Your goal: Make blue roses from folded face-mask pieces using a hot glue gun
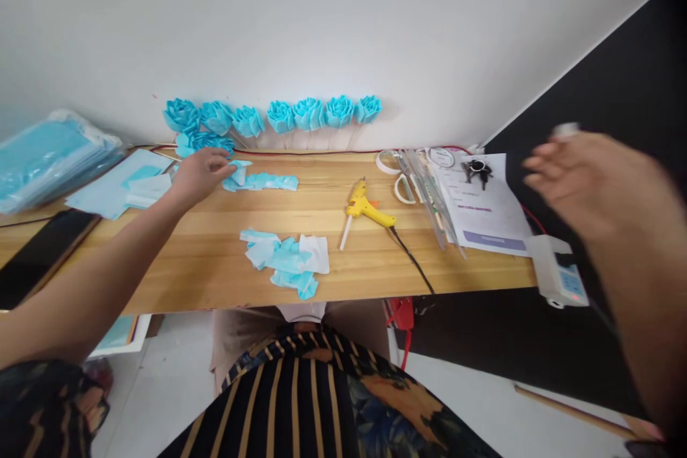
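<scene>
My left hand [201, 175] reaches to the back left of the table, its fingers pinched together at the edge of a blue fabric petal [240, 172]. That petal lies at the left end of a row of overlapping blue petals [268, 181]. My right hand [585, 175] is raised off the table at the right, blurred, with its fingers loosely bent and apart. A small white piece [566, 130] shows at its upper edge; whether it is worn on a finger I cannot tell. A yellow glue gun [373, 211] with a white glue stick rests mid-table.
Loose blue and white fabric pieces [287, 257] lie near the front edge. Several blue fabric flowers [308, 114] lean on the wall. Scissors [405, 188], papers [477, 211] with keys [477, 170], and a power strip [558, 272] are right. A phone [40, 257] and bagged blue sheets [54, 157] are left.
</scene>
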Demonstrator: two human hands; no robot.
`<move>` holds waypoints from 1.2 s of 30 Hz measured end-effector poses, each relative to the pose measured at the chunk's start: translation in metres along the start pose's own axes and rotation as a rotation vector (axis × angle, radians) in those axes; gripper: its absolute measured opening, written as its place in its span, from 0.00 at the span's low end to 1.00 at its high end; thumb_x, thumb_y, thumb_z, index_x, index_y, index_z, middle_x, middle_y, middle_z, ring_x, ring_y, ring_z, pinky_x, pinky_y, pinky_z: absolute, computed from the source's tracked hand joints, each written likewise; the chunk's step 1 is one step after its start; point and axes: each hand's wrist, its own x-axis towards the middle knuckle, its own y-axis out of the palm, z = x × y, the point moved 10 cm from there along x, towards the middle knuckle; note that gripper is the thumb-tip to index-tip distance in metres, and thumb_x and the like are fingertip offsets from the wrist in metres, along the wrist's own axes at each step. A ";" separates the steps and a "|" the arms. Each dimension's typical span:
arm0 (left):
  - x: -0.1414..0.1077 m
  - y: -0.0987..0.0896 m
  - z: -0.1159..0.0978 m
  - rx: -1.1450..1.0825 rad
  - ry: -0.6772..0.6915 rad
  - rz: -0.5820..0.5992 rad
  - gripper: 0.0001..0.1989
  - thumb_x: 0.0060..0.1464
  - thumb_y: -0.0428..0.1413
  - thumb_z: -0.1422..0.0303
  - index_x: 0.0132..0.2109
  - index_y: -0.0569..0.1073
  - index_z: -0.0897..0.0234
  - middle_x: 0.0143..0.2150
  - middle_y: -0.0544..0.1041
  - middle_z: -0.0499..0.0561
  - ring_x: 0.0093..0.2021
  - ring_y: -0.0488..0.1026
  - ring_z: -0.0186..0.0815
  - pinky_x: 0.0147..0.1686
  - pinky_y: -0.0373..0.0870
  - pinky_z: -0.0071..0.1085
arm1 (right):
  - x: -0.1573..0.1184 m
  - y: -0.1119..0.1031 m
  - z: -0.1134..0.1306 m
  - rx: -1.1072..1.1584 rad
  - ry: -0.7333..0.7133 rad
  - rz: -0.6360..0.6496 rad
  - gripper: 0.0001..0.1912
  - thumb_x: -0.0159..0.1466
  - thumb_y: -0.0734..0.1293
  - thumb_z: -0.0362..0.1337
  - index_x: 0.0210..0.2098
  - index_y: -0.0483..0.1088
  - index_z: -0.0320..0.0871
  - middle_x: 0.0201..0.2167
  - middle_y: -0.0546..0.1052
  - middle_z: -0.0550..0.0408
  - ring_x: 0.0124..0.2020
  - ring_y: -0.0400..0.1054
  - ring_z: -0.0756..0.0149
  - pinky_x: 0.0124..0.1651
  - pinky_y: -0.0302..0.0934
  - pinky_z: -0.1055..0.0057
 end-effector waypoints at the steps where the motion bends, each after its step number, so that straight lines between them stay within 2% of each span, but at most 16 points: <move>1: -0.002 -0.003 -0.004 -0.027 0.024 -0.034 0.06 0.47 0.64 0.70 0.24 0.77 0.62 0.45 0.81 0.44 0.42 0.73 0.35 0.45 0.65 0.28 | -0.004 0.024 -0.015 0.186 0.148 0.050 0.07 0.68 0.65 0.36 0.39 0.74 0.39 0.33 0.79 0.52 0.35 0.73 0.70 0.40 0.62 0.62; 3: -0.007 -0.012 -0.009 -0.087 0.049 -0.116 0.06 0.48 0.63 0.70 0.24 0.77 0.61 0.43 0.82 0.44 0.44 0.74 0.36 0.48 0.65 0.29 | -0.016 0.080 -0.024 0.353 0.285 0.171 0.07 0.62 0.72 0.37 0.36 0.75 0.39 0.31 0.79 0.54 0.34 0.73 0.69 0.39 0.64 0.66; 5: -0.014 -0.021 -0.012 -0.156 0.056 -0.191 0.06 0.48 0.62 0.69 0.25 0.77 0.61 0.40 0.82 0.43 0.43 0.74 0.36 0.48 0.66 0.30 | -0.032 0.139 -0.021 0.395 0.324 0.364 0.12 0.56 0.76 0.42 0.34 0.77 0.41 0.31 0.80 0.54 0.34 0.74 0.68 0.35 0.67 0.70; 7: -0.022 -0.026 -0.016 -0.216 0.053 -0.220 0.04 0.48 0.62 0.68 0.27 0.78 0.61 0.38 0.82 0.43 0.41 0.74 0.36 0.46 0.67 0.30 | -0.046 0.182 -0.016 0.425 0.349 0.510 0.14 0.56 0.76 0.45 0.36 0.79 0.43 0.34 0.81 0.52 0.34 0.75 0.68 0.35 0.69 0.71; 10: -0.034 -0.028 -0.026 -0.278 0.022 -0.205 0.04 0.49 0.61 0.67 0.32 0.80 0.61 0.35 0.81 0.44 0.37 0.73 0.34 0.42 0.67 0.29 | -0.058 0.211 -0.011 0.466 0.388 0.604 0.14 0.55 0.77 0.46 0.35 0.79 0.43 0.34 0.81 0.52 0.33 0.75 0.69 0.33 0.69 0.73; 13: -0.045 -0.027 -0.041 -0.308 0.029 -0.185 0.05 0.49 0.61 0.66 0.32 0.80 0.63 0.34 0.80 0.46 0.36 0.72 0.33 0.40 0.66 0.28 | -0.063 0.217 -0.009 0.485 0.406 0.638 0.13 0.58 0.75 0.45 0.36 0.79 0.42 0.34 0.81 0.51 0.33 0.76 0.69 0.33 0.70 0.74; 18: -0.052 -0.016 -0.058 -0.408 0.079 -0.184 0.07 0.51 0.61 0.63 0.32 0.79 0.63 0.31 0.78 0.46 0.32 0.71 0.32 0.36 0.65 0.27 | -0.067 0.218 -0.004 0.464 0.403 0.649 0.13 0.60 0.73 0.45 0.38 0.78 0.42 0.35 0.81 0.50 0.35 0.76 0.68 0.34 0.70 0.73; 24: -0.042 0.010 -0.055 -0.526 0.069 -0.206 0.12 0.50 0.61 0.57 0.30 0.77 0.60 0.27 0.75 0.46 0.31 0.71 0.35 0.32 0.65 0.29 | -0.077 0.210 0.005 0.460 0.398 0.618 0.16 0.54 0.76 0.40 0.42 0.76 0.45 0.41 0.80 0.52 0.41 0.75 0.67 0.37 0.69 0.73; 26: -0.039 0.015 -0.050 -0.544 0.067 -0.240 0.12 0.50 0.61 0.56 0.30 0.76 0.60 0.27 0.74 0.46 0.31 0.71 0.35 0.33 0.66 0.29 | -0.083 0.197 0.012 0.464 0.363 0.604 0.13 0.54 0.76 0.37 0.38 0.75 0.45 0.41 0.79 0.53 0.42 0.74 0.66 0.38 0.68 0.72; 29: -0.039 0.024 -0.035 -0.540 0.021 -0.276 0.12 0.50 0.59 0.56 0.31 0.76 0.60 0.29 0.77 0.47 0.33 0.72 0.37 0.35 0.68 0.30 | -0.095 0.158 0.025 0.467 0.270 0.518 0.08 0.57 0.74 0.35 0.26 0.71 0.44 0.40 0.78 0.55 0.42 0.72 0.67 0.42 0.66 0.70; 31: -0.041 0.030 -0.024 -0.527 0.003 -0.278 0.12 0.51 0.59 0.56 0.32 0.77 0.60 0.31 0.78 0.48 0.34 0.73 0.37 0.37 0.69 0.30 | -0.108 0.122 0.029 0.457 0.234 0.463 0.08 0.59 0.71 0.32 0.25 0.71 0.45 0.37 0.77 0.56 0.42 0.71 0.67 0.43 0.65 0.68; 33: -0.043 0.034 -0.015 -0.511 0.007 -0.275 0.11 0.51 0.59 0.57 0.32 0.77 0.61 0.31 0.79 0.48 0.35 0.74 0.36 0.38 0.69 0.29 | -0.124 0.084 0.026 0.424 0.177 0.417 0.07 0.60 0.70 0.35 0.26 0.74 0.47 0.30 0.75 0.55 0.35 0.71 0.66 0.42 0.64 0.65; 35: -0.045 0.033 -0.009 -0.505 0.014 -0.275 0.11 0.52 0.59 0.58 0.32 0.77 0.61 0.30 0.78 0.47 0.34 0.74 0.35 0.38 0.69 0.29 | -0.152 0.056 0.004 0.381 0.195 0.431 0.09 0.60 0.70 0.40 0.23 0.75 0.48 0.23 0.72 0.52 0.29 0.70 0.62 0.38 0.64 0.61; 36: -0.045 0.032 -0.008 -0.513 0.016 -0.276 0.10 0.52 0.59 0.59 0.31 0.77 0.61 0.30 0.78 0.47 0.33 0.73 0.35 0.37 0.69 0.28 | -0.172 0.047 -0.018 0.359 0.272 0.445 0.12 0.60 0.70 0.45 0.21 0.74 0.49 0.20 0.70 0.50 0.27 0.69 0.60 0.34 0.63 0.59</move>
